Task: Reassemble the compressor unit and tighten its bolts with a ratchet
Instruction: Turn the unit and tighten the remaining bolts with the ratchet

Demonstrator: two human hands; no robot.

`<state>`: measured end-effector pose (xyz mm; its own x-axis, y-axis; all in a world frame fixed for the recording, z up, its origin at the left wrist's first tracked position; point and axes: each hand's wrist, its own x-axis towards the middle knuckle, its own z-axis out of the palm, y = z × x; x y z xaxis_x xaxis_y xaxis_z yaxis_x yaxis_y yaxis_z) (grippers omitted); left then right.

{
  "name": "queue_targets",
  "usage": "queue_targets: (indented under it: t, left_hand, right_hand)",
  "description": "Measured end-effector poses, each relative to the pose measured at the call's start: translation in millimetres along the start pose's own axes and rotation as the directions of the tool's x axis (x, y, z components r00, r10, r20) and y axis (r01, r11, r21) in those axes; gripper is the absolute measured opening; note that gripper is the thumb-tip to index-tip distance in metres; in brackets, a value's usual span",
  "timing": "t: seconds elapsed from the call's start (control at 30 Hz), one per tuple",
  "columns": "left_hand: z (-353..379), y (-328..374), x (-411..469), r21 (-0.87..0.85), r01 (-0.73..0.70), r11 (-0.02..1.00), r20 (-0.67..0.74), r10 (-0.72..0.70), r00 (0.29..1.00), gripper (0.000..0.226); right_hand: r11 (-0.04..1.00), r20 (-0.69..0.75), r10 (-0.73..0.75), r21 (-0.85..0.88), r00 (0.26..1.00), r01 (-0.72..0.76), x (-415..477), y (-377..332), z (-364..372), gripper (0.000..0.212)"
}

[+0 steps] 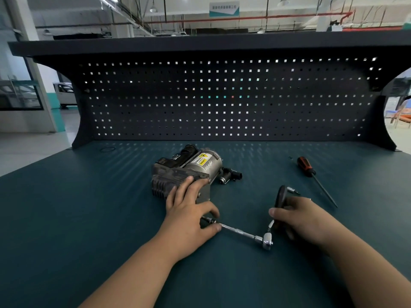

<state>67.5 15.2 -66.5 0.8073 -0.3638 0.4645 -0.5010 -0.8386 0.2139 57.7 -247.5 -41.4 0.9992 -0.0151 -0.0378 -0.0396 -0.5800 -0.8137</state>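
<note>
Ratchet [267,238] handle away, extension [239,231] leftward.

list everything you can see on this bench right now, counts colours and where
compressor unit: 1, grey and black with a yellow label, bench centre
connector part: 1, black, just right of the compressor unit
ratchet: 1, chrome bar with black handle, in front of the compressor unit
screwdriver: 1, orange-and-black handle, right side
small bit: 1, silver, beyond the ratchet handle
ring: 1, black, far left by the pegboard
bench: 1, teal top
pegboard: 1, dark, behind
left hand: 1, touches compressor unit, pinches ratchet bar end
right hand: 1, grips ratchet handle
</note>
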Motion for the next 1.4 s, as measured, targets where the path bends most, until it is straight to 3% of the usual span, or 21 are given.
queue_targets:
  t: [0.13, 0.27, 0.4, 0.63, 0.73, 0.8, 0.87, 0.93, 1.0, 1.2, 1.4]
  left_hand:
    - [1.0, 0.1, 0.9, 0.014, 0.001, 1.0, 0.006, -0.001, 1.0, 0.012]
    - [0.4, 0.3, 0.8, 0.018, -0.009, 1.0, 0.02, 0.009, 1.0, 0.011]
    - [-1.5, 1.0, 0.0, 0.014, -0.006, 1.0, 0.024, 0.005, 1.0, 0.011]
    - [-0.8, 2.0, 0.2, 0.014, 0.003, 1.0, 0.002, -0.003, 1.0, 0.013]
    - [0.1, 2.7, 0.4, 0.016, 0.015, 1.0, 0.005, -0.015, 1.0, 0.012]
    - [0.4, 2.2, 0.5, 0.021, 0.018, 1.0, 0.004, -0.018, 1.0, 0.012]
    - [0.9, 0.9, 1.3, 0.015, 0.026, 1.0, -0.012, -0.025, 1.0, 0.017]
    - [1.2, 0.2, 1.7, 0.003, 0.034, 0.999, -0.023, -0.034, 0.999, 0.032]
    - [1.4, -1.1, 1.8, -0.002, 0.031, 1.0, -0.026, -0.031, 0.999, 0.042]
    - [1.5, -2.4, 1.6, 0.04, -0.004, 0.999, -0.015, 0.004, 1.0, 0.013]
    - [0.4, -1.8, 0.6, 0.054, -0.008, 0.999, 0.007, 0.007, 1.0, 0.012]
  right_hand:
    - [0.996, -0.051, -0.027, 0.079, 0.998, 0.031, 4.2, 1.5, 2.5, 0.02]
    - [0.923, -0.204, -0.184, 0.3, 0.962, 0.24, -4.0, -4.2, 1.5, 0.004]
    - [0.817, -0.066, -0.36, 0.458, 0.93, 0.349, -22.6, -18.0, -1.3, 0.014]
    - [0.861, 0.108, -0.336, 0.439, 0.936, 0.258, -28.9, -22.1, -0.3, 0.033]
    - [0.898, 0.064, -0.229, 0.399, 0.971, 0.185, -22.2, -17.5, 0.0, 0.02]
    - [0.971, 0.008, -0.137, 0.199, 0.991, 0.133, -14.4, -11.4, 1.7, 0.007]
    - [0.997, -0.029, -0.049, -0.056, 0.998, 0.047, -7.8, -6.1, 3.3, 0.023]
    - [0.993, -0.058, 0.006, -0.121, 0.998, -0.013, -3.2, -3.3, 4.6, 0.031]
    - [0.994, -0.064, 0.007, -0.11, 0.998, -0.014, -0.4, -1.6, 5.7, 0.031]
    - [0.986, -0.028, -0.167, 0.012, 0.986, 0.167, -7.4, -6.3, 4.8, 0.016]
    - [0.965, 0.153, -0.235, 0.155, 0.96, 0.212, -26.3, -19.2, 1.1, 0.029]
